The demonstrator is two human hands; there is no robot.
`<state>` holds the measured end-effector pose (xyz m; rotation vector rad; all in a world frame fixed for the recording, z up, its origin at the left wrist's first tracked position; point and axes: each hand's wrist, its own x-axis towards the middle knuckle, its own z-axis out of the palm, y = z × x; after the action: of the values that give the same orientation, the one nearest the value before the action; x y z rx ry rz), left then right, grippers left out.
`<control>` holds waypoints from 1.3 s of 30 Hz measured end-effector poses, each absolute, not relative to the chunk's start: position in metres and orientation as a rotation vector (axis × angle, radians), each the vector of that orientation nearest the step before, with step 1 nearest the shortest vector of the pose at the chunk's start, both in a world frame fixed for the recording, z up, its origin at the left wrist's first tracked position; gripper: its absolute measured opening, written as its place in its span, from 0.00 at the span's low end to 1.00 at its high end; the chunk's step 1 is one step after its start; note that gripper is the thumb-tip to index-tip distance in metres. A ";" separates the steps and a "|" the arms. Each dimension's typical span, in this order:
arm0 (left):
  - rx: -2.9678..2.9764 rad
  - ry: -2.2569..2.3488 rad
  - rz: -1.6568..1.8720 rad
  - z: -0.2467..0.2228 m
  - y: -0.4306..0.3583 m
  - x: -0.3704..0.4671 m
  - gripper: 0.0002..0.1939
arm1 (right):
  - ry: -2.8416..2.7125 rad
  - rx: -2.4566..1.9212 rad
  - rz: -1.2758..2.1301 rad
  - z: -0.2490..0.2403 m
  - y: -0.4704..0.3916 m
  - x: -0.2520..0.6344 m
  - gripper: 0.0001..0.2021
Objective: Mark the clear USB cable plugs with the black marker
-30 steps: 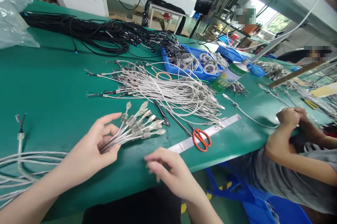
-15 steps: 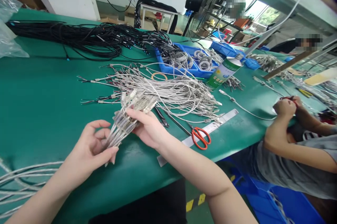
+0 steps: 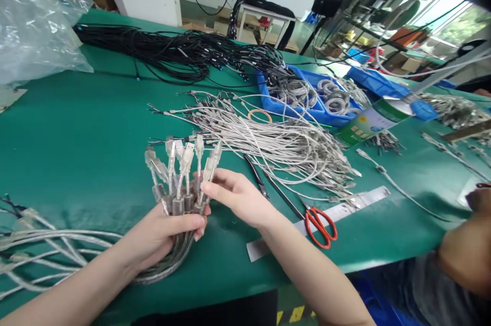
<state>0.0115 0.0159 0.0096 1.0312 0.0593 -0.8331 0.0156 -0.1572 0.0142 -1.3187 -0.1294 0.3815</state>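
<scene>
A bundle of clear-jacketed USB cables (image 3: 178, 206) stands upright with its plugs fanned out at the top. My left hand (image 3: 157, 239) is wrapped round the bundle just below the small cylindrical lumps on the cables. At the bundle's right side, my right hand (image 3: 240, 198) pinches a USB plug (image 3: 209, 170) between thumb and fingers. The lower cable lengths curve down behind my left wrist, and more loose cable (image 3: 65, 236) with bare wire ends lies at the left. Beyond my hands, a large pile of similar cables (image 3: 253, 137) spreads across the green table (image 3: 111, 111).
Red-handled scissors (image 3: 320, 226) lie across a steel ruler (image 3: 374, 195), beside black-handled cutters (image 3: 255, 175). Farther back are blue bins (image 3: 276, 106) of coiled cables, a green can (image 3: 374, 119) and black cables (image 3: 161, 55). A plastic bag (image 3: 38, 24) sits at left; a co-worker's arm (image 3: 466, 249) at right.
The bundle has turned from tilted to upright, and its plugs have spread apart. My left hand has closed round it; my right hand has shifted to its right edge. The view has swung left.
</scene>
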 end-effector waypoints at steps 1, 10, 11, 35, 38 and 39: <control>1.043 0.073 -0.822 0.010 0.016 0.012 0.18 | -0.094 -1.309 0.345 0.012 -0.159 0.016 0.15; 1.010 0.264 -0.721 0.001 0.014 0.009 0.13 | -0.008 -1.173 0.238 -0.007 -0.160 0.009 0.12; 1.020 0.290 -0.694 0.001 0.014 0.010 0.12 | -0.003 -1.173 0.234 -0.007 -0.161 0.009 0.12; 1.001 0.348 -0.796 0.005 0.013 0.013 0.16 | 0.049 -1.053 0.219 -0.007 -0.151 0.004 0.09; 0.964 0.409 -0.826 0.002 0.015 0.014 0.15 | 0.047 -0.955 0.293 -0.005 -0.153 0.004 0.09; 0.952 0.423 -0.826 0.000 0.015 0.014 0.14 | 0.042 -0.933 0.319 -0.004 -0.154 0.004 0.10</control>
<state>0.0140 0.0153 0.0002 0.9522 0.4229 -0.8259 0.0039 -0.1539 -0.0045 -0.9328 0.0416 0.3185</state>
